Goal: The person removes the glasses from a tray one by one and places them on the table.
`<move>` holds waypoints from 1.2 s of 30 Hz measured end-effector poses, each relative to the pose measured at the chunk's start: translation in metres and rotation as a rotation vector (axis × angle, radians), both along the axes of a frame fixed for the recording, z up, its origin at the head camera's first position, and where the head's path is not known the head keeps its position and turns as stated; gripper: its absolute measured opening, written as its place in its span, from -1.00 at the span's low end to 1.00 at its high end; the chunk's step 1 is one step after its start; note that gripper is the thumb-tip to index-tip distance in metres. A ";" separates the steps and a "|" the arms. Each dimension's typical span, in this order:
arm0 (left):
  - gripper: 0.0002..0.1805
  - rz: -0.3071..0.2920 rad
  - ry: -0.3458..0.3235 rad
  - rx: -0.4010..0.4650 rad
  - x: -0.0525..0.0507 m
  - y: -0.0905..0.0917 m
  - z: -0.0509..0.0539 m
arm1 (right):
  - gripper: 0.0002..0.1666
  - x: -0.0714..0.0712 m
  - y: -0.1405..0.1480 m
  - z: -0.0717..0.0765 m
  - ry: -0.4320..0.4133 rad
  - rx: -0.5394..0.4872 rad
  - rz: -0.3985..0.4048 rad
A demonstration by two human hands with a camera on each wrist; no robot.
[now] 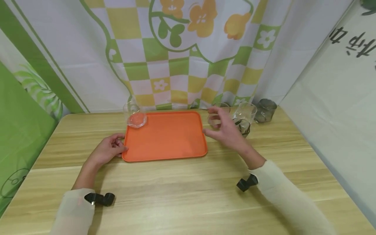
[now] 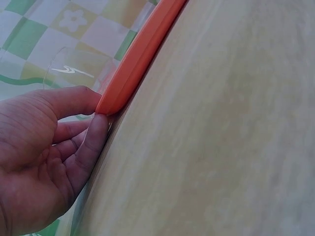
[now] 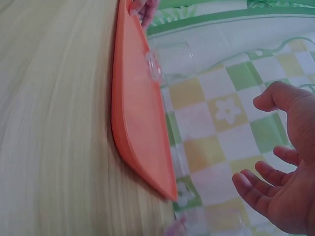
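Note:
An orange tray lies flat on the wooden table. At its left edge my left hand pinches the rim between thumb and forefinger, also plain in the left wrist view. A clear glass stands on the tray's back left corner. My right hand is raised near the tray's right edge, fingers apart and bent slightly, holding nothing. Just beyond it, partly hidden by the fingers, is a clear glass. In the right wrist view the palm shows bare.
Right of my right hand stand another clear glass, a dark grey glass and a dark-tinted glass, partly covered by the hand. A checkered floral curtain hangs behind the table. A pale cloth wall rises at right.

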State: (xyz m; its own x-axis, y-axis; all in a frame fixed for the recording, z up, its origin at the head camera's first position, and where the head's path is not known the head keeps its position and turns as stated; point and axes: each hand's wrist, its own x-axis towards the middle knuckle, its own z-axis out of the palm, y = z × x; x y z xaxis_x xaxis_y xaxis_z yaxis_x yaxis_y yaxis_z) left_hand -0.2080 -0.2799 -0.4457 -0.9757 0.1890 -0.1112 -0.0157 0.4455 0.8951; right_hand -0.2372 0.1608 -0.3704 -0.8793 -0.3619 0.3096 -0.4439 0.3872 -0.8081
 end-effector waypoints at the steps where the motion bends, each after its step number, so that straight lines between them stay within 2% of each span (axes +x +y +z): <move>1: -0.33 0.001 0.000 0.001 0.000 0.000 0.000 | -0.15 -0.002 -0.004 -0.001 -0.010 0.005 0.011; 8: -0.32 -0.001 -0.005 0.020 -0.002 0.001 -0.003 | -0.13 -0.010 -0.040 -0.009 -0.025 0.038 0.082; 15: -0.34 0.011 -0.008 0.021 -0.002 0.004 -0.004 | -0.12 -0.008 -0.073 -0.012 -0.048 0.076 0.141; 25: -0.35 0.026 -0.018 0.006 -0.004 0.008 -0.003 | -0.08 -0.019 -0.120 -0.020 -0.129 0.151 0.137; 31: -0.36 0.020 -0.011 0.008 -0.004 0.008 -0.002 | -0.05 -0.031 -0.144 -0.025 -0.168 0.160 0.120; 36: -0.35 0.033 -0.021 0.000 -0.001 0.004 -0.001 | -0.03 -0.040 -0.164 -0.031 -0.185 0.144 0.140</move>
State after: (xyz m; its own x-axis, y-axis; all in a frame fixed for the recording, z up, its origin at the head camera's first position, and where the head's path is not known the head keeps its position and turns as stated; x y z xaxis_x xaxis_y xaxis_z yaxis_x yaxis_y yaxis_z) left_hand -0.2088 -0.2756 -0.4462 -0.9788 0.1564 -0.1321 -0.0496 0.4448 0.8943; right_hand -0.2775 -0.0028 -0.4018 -0.8542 -0.5129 0.0847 -0.3511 0.4489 -0.8217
